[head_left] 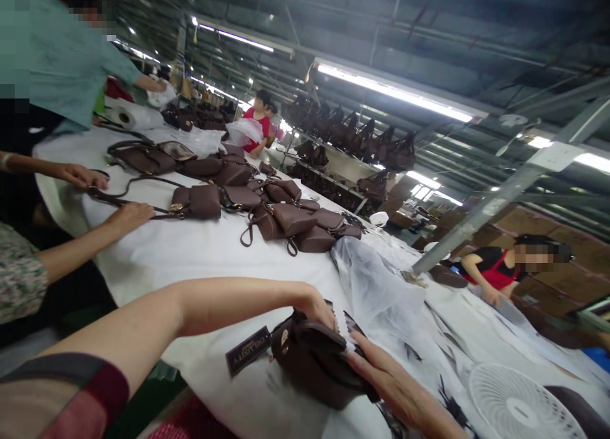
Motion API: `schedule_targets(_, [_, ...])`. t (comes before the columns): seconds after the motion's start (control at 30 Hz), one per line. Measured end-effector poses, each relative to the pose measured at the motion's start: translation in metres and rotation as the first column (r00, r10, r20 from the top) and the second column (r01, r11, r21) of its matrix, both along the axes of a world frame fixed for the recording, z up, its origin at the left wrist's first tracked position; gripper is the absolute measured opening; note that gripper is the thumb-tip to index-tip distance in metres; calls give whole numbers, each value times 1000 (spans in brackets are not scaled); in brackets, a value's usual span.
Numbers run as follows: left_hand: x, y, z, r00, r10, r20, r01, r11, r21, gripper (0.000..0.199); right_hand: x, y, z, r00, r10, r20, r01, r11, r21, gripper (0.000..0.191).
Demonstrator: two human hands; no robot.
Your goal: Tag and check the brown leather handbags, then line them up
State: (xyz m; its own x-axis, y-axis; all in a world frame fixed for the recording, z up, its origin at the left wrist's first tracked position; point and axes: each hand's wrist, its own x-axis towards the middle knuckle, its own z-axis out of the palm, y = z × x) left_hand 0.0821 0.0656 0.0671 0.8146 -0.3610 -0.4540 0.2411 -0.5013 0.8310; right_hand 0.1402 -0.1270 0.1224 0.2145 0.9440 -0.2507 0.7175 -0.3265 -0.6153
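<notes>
A dark brown handbag (309,356) stands on the white-covered table right in front of me, its top open. My left hand (320,309) reaches down into the opening, its fingertips hidden by the bag's edge. My right hand (386,375) grips the bag's right side, thumb and fingers closed on the rim. Between the two hands shows a white strip with a zigzag edge (341,324). A black tag with gold lettering (248,350) hangs off the bag's left side onto the table.
Several brown bags (290,220) lie along the table's middle. A co-worker's hands (128,216) hold a bag strap at left. Crumpled clear plastic (376,286) lies beyond my bag, a white fan (519,401) at lower right. A grey post (495,191) rises behind.
</notes>
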Motion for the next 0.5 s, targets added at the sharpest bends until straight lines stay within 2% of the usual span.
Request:
schedule_targets(0.07, [1,6,1,997,65,-37,-67,996,-55,16,3,5,0,999,22,-43,-22,1000,5,48])
schedule_targets(0.13, [1,11,2,998,64,-26,-66,992,-109,18,6,10,0,998,24,-53,-25,1000,-13,45])
schedule_targets(0.27, [-2,19,4,997,-64,35,70,980,-186,26,7,21,-1,999,29,32,-26,996,-81,37])
schedule_targets(0.37, [-1,22,6,990,-119,81,130,979,-155,32,4,29,-4,992,62,113,-50,994,-99,38])
schedule_targets(0.5, [2,25,8,994,-70,79,78,992,-101,33,1,37,-10,986,69,153,-62,997,-52,44])
